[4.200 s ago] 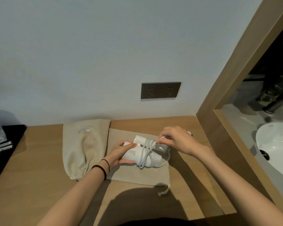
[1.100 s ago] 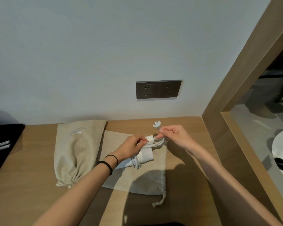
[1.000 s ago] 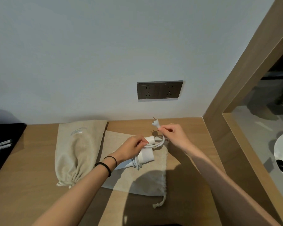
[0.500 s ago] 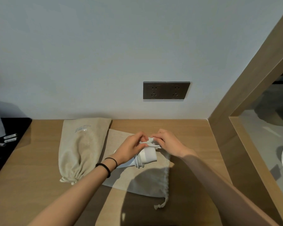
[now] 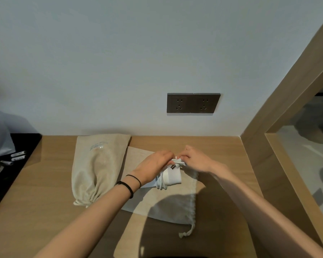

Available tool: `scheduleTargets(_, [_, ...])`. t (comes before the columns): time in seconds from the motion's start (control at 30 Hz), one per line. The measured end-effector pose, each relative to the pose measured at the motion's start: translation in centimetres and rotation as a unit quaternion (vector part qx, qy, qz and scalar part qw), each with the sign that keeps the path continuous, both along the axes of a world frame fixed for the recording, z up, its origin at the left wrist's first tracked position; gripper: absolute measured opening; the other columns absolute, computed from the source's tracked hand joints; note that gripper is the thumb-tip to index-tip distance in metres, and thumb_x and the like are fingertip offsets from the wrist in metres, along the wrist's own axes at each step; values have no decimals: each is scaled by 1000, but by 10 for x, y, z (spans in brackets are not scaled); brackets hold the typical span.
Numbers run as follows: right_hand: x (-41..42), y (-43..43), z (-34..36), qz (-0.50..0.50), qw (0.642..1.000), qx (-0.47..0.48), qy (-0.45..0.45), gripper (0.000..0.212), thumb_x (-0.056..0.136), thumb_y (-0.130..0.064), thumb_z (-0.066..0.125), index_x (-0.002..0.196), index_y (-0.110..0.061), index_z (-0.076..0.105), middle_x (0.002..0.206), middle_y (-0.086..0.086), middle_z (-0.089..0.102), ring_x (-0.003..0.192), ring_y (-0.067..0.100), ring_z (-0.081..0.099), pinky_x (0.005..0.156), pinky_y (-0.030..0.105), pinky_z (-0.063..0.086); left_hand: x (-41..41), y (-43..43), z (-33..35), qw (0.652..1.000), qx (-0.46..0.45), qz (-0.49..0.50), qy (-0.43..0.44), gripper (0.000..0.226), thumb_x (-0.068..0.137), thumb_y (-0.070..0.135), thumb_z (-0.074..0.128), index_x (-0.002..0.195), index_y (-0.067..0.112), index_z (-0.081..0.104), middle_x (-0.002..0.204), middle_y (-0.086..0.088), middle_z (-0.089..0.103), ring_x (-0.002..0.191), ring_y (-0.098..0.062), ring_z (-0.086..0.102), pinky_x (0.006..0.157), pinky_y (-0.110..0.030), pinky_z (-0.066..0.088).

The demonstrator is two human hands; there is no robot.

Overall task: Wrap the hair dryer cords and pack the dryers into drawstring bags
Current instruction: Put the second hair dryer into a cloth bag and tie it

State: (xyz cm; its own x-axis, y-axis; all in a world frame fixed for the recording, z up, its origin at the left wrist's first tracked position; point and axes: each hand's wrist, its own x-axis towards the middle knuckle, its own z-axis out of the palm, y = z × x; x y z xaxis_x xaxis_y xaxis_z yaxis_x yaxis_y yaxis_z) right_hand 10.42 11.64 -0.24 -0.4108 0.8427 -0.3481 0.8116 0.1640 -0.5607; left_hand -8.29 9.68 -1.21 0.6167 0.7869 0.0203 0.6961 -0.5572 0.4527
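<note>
In the head view we judge the step to be tucking the loose end of the cord. We should hold the coils tight on the hair dryer and push that end under a turn (the plug itself is hidden). The left hand curls round the dryer's far end. The right hand has its fingers pinching the cord right there. The dryer sits over the flat drawstring bag, mid-worktop, right of the filled bag.

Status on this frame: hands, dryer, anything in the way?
Left hand grips dryer; right hand pinches cord at its top. Dryer on flat bag, bulging bag beside it. Nothing in the way.
</note>
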Motion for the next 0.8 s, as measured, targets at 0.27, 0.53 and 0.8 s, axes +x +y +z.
scheduleTargets(0.27, [-2,-18,-12,-23,992,-96,85,6,90,-23,53,90,-18,56,91,-6,38,89,11,42,79,26,36,-13,6,1,991,-117,-13,-61,50,94,46,34,104,10,67,93,-3,69,83,-16,60,75,-29,46])
scheduleTargets(0.53, [3,-26,-16,35,996,78,37,22,92,-25,58,111,-16,63,96,-3,40,95,14,32,77,25,26,-6,0,-8,992,-117,48,-17,29,101,26,36,106,13,62,100,-1,63,93,-14,51,88,-40,33])
scheduleTargets(0.8, [24,-34,-21,-51,992,98,57,36,89,-3,50,116,-25,57,107,3,69,96,19,63,86,36,50,-6,6,-9,978,-157,92,-107,25,97,23,49,112,19,68,104,1,71,93,-17,61,85,-41,47])
